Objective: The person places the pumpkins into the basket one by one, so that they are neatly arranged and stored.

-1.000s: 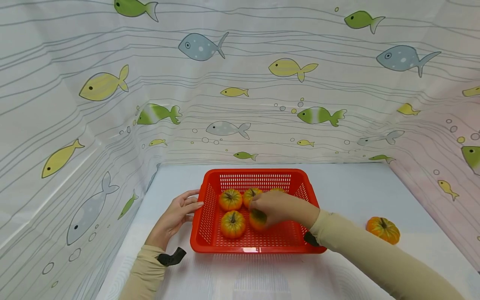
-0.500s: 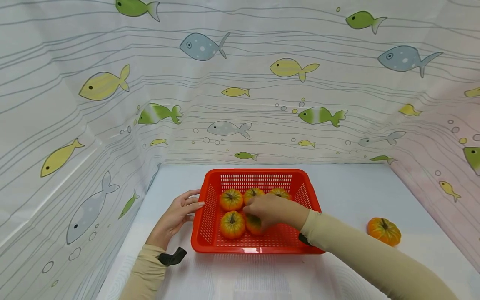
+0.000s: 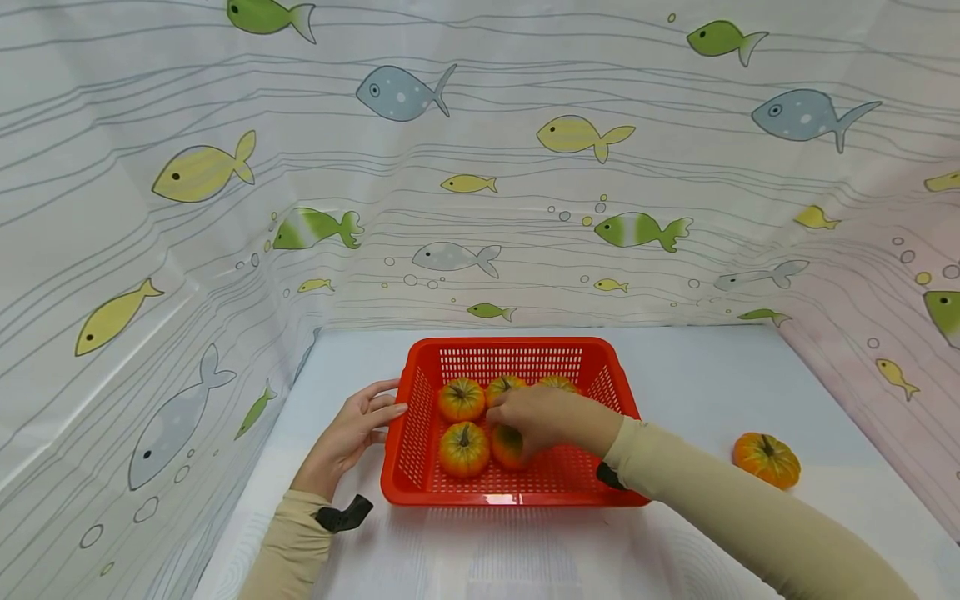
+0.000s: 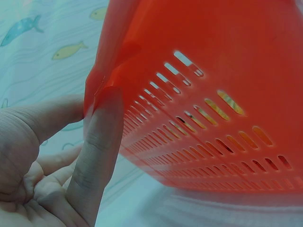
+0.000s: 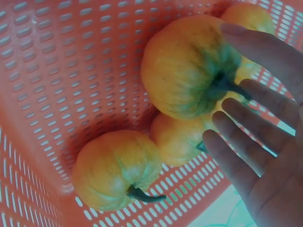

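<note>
A red plastic basket [image 3: 517, 498] with slotted walls stands on the white table. My left hand [image 3: 365, 425] pinches its left rim, with thumb and a finger on either side of the rim in the left wrist view. Inside lie several small orange-yellow pumpkins, among them a front-left pumpkin [image 3: 465, 450] and a back-left pumpkin [image 3: 461, 400]. My right hand [image 3: 551, 417] reaches in over another pumpkin [image 5: 184, 71]. In the right wrist view the thumb touches that pumpkin's shoulder, and the other fingers are extended and spread near its dark stem.
One more pumpkin [image 3: 767, 460] lies on the table [image 3: 697, 383] to the right of the basket, beyond my right forearm. A fish-patterned sheet [image 3: 517, 208] hangs around the back and sides of the table.
My right hand has shifted slightly left with the pumpkin beneath it, bringing it beside the front-left one, then stayed there. The left hand and basket have hardly moved.
</note>
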A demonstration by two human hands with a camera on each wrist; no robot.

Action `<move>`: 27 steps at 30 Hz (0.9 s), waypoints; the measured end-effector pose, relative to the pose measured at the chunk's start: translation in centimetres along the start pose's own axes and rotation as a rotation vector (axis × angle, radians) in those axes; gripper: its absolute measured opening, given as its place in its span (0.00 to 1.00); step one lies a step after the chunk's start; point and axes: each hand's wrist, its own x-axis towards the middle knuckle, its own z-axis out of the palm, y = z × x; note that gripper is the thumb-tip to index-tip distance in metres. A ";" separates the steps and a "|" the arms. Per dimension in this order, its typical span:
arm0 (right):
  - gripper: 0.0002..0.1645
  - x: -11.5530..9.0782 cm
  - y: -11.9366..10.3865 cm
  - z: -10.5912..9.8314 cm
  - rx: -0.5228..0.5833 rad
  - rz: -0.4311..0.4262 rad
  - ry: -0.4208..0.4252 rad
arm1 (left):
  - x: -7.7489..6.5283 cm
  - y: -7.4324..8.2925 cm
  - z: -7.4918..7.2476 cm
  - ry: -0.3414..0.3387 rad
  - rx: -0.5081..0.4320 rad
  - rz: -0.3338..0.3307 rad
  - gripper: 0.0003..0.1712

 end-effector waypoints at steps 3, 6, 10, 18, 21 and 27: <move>0.29 -0.3 0.2 -0.4 0.038 0.021 0.002 | 0.0 0.0 0.0 -0.001 -0.001 0.001 0.37; 0.30 -0.7 0.5 -0.8 0.058 0.024 0.021 | 0.0 0.0 0.0 0.001 -0.001 0.002 0.37; 0.35 -1.6 0.8 -1.6 0.103 0.055 0.030 | 0.0 0.0 0.0 0.004 0.002 0.001 0.37; 0.38 -3.2 2.1 -2.7 0.149 0.115 0.055 | 0.0 0.0 0.0 0.008 0.001 -0.001 0.37; 0.38 -3.9 2.6 -3.0 0.164 0.112 0.073 | 0.0 0.0 0.0 0.007 0.003 -0.001 0.37; 0.38 -5.6 3.4 -3.4 0.215 0.135 0.104 | -0.1 0.1 0.0 0.010 0.008 -0.003 0.37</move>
